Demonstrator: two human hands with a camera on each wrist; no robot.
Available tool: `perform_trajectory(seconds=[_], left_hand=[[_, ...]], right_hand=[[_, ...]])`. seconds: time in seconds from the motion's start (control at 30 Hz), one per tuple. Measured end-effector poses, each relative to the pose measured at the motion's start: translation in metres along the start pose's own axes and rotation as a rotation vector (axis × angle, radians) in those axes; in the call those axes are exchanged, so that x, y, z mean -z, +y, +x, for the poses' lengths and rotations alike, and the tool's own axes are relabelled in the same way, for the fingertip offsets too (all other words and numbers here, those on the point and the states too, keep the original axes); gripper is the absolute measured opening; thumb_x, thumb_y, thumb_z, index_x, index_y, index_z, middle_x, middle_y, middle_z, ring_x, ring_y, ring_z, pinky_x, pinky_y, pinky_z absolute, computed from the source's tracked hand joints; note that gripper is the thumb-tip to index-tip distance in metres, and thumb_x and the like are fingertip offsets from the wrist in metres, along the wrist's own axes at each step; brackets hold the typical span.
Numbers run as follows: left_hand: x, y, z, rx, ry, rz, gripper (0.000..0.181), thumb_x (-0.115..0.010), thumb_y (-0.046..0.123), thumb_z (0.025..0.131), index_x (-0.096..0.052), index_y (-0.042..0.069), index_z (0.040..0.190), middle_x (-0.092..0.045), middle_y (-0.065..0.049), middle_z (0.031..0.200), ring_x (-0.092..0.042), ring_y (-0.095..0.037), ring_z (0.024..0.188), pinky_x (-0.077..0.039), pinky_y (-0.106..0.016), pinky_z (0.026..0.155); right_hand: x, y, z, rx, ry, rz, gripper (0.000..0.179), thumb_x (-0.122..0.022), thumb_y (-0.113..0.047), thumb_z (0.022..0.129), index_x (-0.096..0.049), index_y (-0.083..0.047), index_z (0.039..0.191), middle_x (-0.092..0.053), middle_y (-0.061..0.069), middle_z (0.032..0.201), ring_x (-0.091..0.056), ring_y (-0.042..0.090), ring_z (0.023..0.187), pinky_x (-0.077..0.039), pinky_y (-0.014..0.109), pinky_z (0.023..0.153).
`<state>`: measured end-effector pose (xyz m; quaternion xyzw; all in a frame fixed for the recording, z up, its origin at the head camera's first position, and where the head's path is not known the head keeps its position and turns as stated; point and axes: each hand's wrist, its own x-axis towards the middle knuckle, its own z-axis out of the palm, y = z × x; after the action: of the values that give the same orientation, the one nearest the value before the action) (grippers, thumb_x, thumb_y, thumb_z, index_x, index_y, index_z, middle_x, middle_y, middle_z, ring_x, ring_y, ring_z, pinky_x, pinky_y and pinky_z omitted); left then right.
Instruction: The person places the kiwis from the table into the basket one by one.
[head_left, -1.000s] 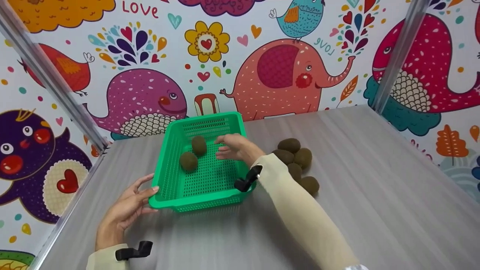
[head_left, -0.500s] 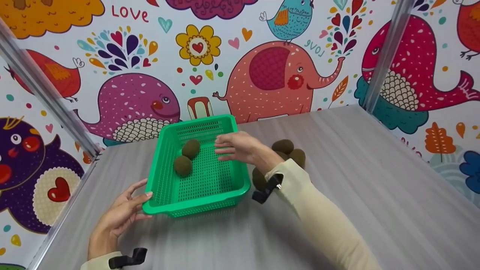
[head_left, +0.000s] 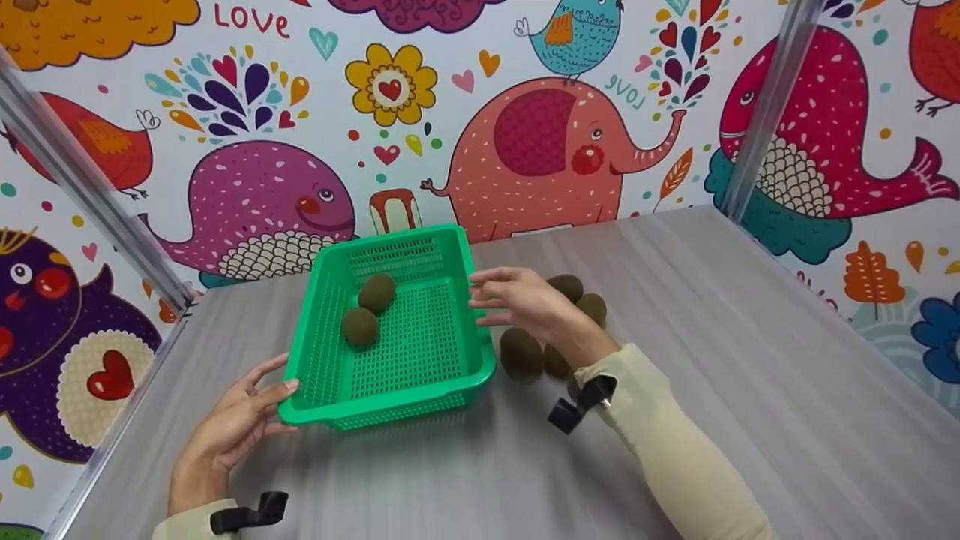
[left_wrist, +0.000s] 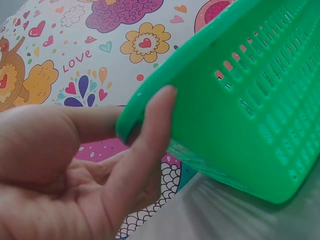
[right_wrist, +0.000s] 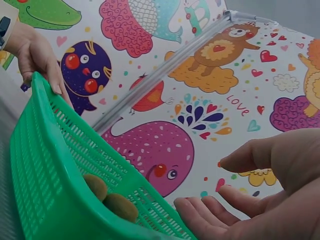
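Note:
A green perforated plastic basket (head_left: pixel 390 402) stands on the table with two brown kiwis (head_left: pixel 376 292) lying against each other toward its left side. At its near left corner, my left hand (head_left: pixel 229 431) pinches the rim; the left wrist view shows the rim (left_wrist: pixel 150 92) between its digits. My right hand (head_left: pixel 529 304) is over the basket's right edge, fingers extended toward the basket and holding nothing. Beneath and behind that hand lie several more kiwis (head_left: pixel 520 354) on the tabletop, partly hidden by the hand and wrist. The right wrist view shows its thumb apart from the fingers.
The grey wood-grain table (head_left: pixel 675 300) meets walls (head_left: pixel 420 45) printed with cartoon animals at the back and both sides. Metal corner posts (head_left: pixel 769 112) stand at left and right. Black wrist mounts (head_left: pixel 581 405) sit on both sleeves.
My right hand has drawn back rightward from over the basket's inside to its right rim. The two kiwis in the basket have shifted slightly. My left hand stays on the corner.

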<state>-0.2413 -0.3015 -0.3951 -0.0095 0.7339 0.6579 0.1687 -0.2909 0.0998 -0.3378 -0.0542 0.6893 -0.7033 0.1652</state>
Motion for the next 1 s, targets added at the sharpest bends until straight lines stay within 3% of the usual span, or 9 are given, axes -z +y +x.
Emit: perform_trajectory(seconds=[0.33, 0.53, 0.67, 1.0], left_hand=[[-0.002, 0.0, 0.001, -0.008, 0.002, -0.002, 0.075, -0.055, 0.023, 0.104, -0.006, 0.011, 0.16, -0.07, 0.003, 0.101, -0.072, -0.01, 0.085, -0.063, -0.032, 0.073], [-0.001, -0.001, -0.001, -0.009, -0.015, -0.016, 0.076, -0.055, 0.022, 0.104, -0.004, 0.009, 0.16, -0.071, 0.004, 0.101, -0.072, -0.01, 0.084, -0.063, -0.032, 0.072], [-0.001, -0.002, -0.003, -0.036, -0.019, -0.012, 0.076, -0.055, 0.02, 0.104, -0.005, 0.007, 0.159, -0.072, 0.004, 0.101, -0.073, -0.01, 0.084, -0.063, -0.032, 0.072], [-0.002, -0.001, -0.003, -0.034, -0.013, -0.02, 0.075, -0.056, 0.02, 0.104, -0.007, 0.009, 0.159, -0.072, 0.002, 0.098, -0.073, -0.011, 0.083, -0.063, -0.033, 0.073]], right_hand=[[0.026, 0.018, -0.022, 0.026, 0.092, -0.081, 0.037, -0.067, -0.024, 0.097, -0.062, -0.012, 0.131, -0.061, 0.007, 0.136, -0.064, 0.024, 0.121, -0.054, 0.043, 0.103], [0.046, 0.024, -0.027, 0.044, 0.088, -0.036, 0.041, -0.062, -0.025, 0.1, -0.056, -0.006, 0.136, -0.058, 0.013, 0.137, -0.063, 0.027, 0.122, -0.05, 0.046, 0.108], [0.061, 0.023, -0.027, 0.047, 0.101, 0.007, 0.041, -0.059, -0.024, 0.102, -0.054, -0.004, 0.137, -0.059, 0.01, 0.132, -0.06, 0.029, 0.126, -0.052, 0.04, 0.106], [0.101, 0.019, -0.027, 0.035, 0.138, 0.112, 0.045, -0.06, -0.03, 0.101, -0.051, -0.005, 0.137, -0.062, -0.003, 0.12, -0.065, 0.013, 0.11, -0.057, 0.029, 0.096]])
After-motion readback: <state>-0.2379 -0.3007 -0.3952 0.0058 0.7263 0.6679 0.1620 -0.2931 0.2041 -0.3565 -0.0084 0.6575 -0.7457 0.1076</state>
